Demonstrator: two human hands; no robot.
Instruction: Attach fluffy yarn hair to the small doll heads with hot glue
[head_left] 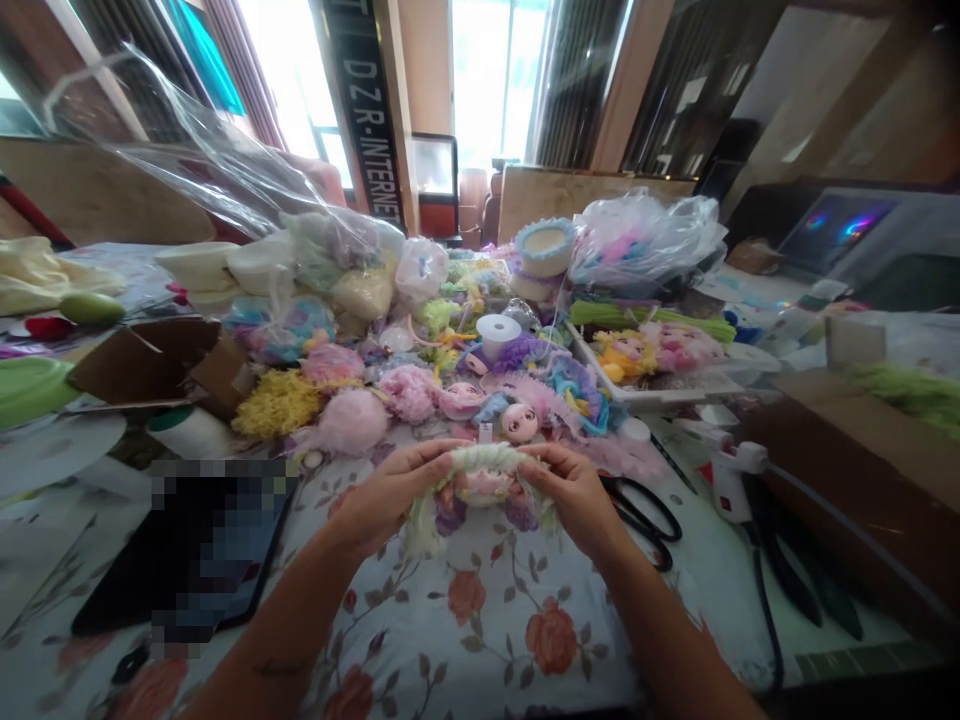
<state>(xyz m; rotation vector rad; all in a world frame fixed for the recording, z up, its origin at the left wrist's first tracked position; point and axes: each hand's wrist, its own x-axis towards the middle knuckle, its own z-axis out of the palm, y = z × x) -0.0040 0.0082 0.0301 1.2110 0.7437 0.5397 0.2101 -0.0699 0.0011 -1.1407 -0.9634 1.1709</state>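
My left hand (394, 490) and my right hand (577, 490) are closed on either side of a small doll piece with pale green yarn hair (486, 482). Thumbs and fingers pinch the yarn along its top edge. Purple tufts and pale strands hang down at its sides; its finer details are blurred. Just beyond it lies a doll head with painted eyes (520, 424). Black-handled scissors (656, 515) rest beside my right wrist.
Pastel yarn bundles, doll parts and a white spool (499, 328) crowd the table's middle. A dark tablet (202, 545) lies left, near an open cardboard box (142, 365). At right are a white glue gun (731, 480), a white tray (660, 393) holding dolls, and a large carton (855, 500).
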